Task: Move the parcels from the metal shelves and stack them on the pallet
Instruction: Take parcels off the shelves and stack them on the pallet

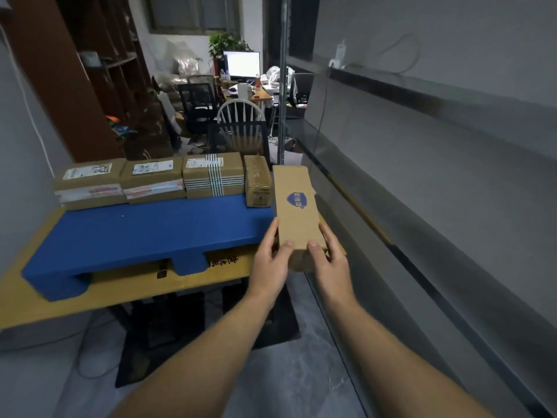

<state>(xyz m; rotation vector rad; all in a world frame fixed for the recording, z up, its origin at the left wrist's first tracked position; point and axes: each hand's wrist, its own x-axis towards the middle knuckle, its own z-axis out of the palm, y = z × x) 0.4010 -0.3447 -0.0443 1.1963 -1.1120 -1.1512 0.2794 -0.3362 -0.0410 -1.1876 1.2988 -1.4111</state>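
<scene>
The left hand and right hand grip the near end of a long cardboard box with a blue shield logo, thumbs on top and fingers curled round its sides. The box sits at the blue pallet's right edge. Its far end is just beside the four parcels along the far edge.

Carton — blue shield badge, white Chinese characters; stacked parcels' labels blurred.

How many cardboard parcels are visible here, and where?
5. Four stand in a row on the blue pallet's far edge: leftmost parcel, second parcel, striped parcel, small parcel. The left hand and right hand hold the fifth parcel beside it. Others may be hidden.
</scene>
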